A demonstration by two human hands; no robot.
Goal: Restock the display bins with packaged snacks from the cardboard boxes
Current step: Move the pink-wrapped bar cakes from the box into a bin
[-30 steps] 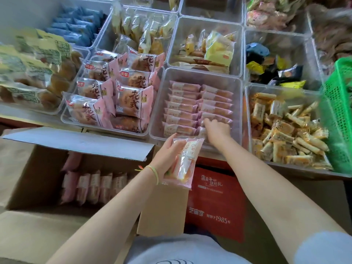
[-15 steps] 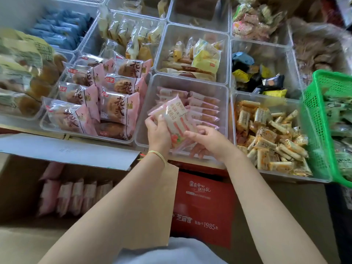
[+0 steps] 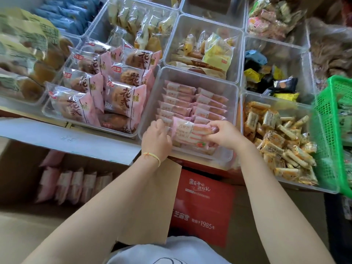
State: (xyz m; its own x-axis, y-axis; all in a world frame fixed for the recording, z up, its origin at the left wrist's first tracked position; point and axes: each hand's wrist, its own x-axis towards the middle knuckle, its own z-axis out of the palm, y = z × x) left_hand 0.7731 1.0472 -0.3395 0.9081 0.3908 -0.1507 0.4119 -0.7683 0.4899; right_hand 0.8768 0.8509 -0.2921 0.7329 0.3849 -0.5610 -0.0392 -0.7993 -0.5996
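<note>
A pink packaged snack (image 3: 187,131) lies across the near end of the clear display bin (image 3: 196,77), on top of two rows of the same pink packets (image 3: 190,103). My right hand (image 3: 223,134) pinches its right end. My left hand (image 3: 157,137) is at its left end, fingers curled against the packet's edge. The open cardboard box (image 3: 62,138) at lower left holds several more pink packets (image 3: 74,184) standing on edge.
Clear bins surround the middle one: large pink bun packs (image 3: 106,90) to the left, small orange-wrapped bars (image 3: 276,138) to the right, yellow packets (image 3: 213,52) behind. A green basket (image 3: 331,130) stands at the far right. A red box (image 3: 202,204) sits below the shelf edge.
The packet went from my left hand alone, held over the box flap, up into the bin; both hands now lay it flat at the bin's near end.
</note>
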